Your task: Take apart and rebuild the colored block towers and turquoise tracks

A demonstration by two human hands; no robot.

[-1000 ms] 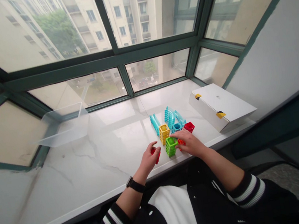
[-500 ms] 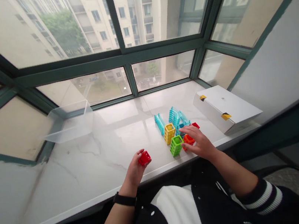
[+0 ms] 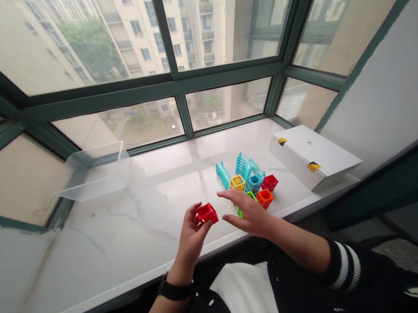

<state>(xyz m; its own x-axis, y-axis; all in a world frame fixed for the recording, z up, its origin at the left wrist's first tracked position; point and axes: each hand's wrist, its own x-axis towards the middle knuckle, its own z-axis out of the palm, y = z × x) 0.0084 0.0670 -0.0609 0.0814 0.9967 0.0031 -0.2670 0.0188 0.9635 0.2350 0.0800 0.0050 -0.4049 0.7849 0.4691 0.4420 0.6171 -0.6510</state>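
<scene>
My left hand (image 3: 190,234) holds a small red open cube block (image 3: 207,213) at its fingertips, lifted above the marble windowsill (image 3: 133,230). My right hand (image 3: 245,211) hovers just to the right of it, fingers spread, holding nothing. Behind my right hand lies a cluster of toy pieces: a yellow block (image 3: 237,183), a green block (image 3: 251,196) partly hidden by the fingers, an orange cube (image 3: 265,198), a dark red cube (image 3: 269,183), a small teal cube (image 3: 254,183) and teal curved track pieces (image 3: 244,165).
A white box with yellow tabs (image 3: 313,155) lies at the sill's right end. A clear plastic tub (image 3: 97,170) stands at the back left by the window frame. My lap and dark striped sleeves fill the bottom of the view.
My left hand has lifted the red cube and brought it rightward. My right hand has left the orange and green blocks and moved left toward the cube, fingers opening.
</scene>
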